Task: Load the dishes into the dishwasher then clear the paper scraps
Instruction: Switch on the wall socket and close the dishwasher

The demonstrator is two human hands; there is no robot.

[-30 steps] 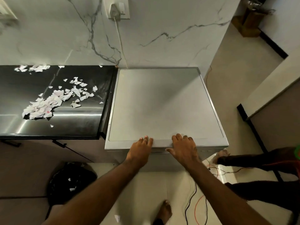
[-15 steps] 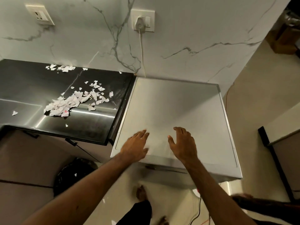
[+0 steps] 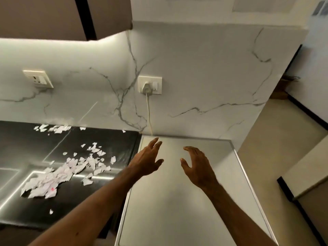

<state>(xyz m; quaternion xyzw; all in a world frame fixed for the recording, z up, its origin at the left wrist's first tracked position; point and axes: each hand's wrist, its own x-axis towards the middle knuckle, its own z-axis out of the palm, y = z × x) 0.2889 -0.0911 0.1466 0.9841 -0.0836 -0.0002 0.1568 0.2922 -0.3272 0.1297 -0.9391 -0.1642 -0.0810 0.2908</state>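
Dishwasher takes up the lower middle and lower right of the frame, seen from above as a flat pale grey top with a thin metal edge; its door is out of sight. Two bare forearms rise from the bottom edge across it. The left hand and right hand are both over the far half of that top, near the centre of the frame, a gap between them. Each is released, fingers spread and loosely bent, holding nothing; whether they touch the surface cannot be told.

Left of the dishwasher, just beside it, lies a glossy black table. Paper scraps are strewn on it in a loose white heap at lower left, thinning out toward the dishwasher. A smaller cluster sits at the table's back edge against the wall.

Behind both stands a white marble-veined wall. A socket at mid-frame carries a white plug, its cord dropping behind the dishwasher. Another socket is at left. Brown cabinets hang at upper left. Beige floor shows at right.
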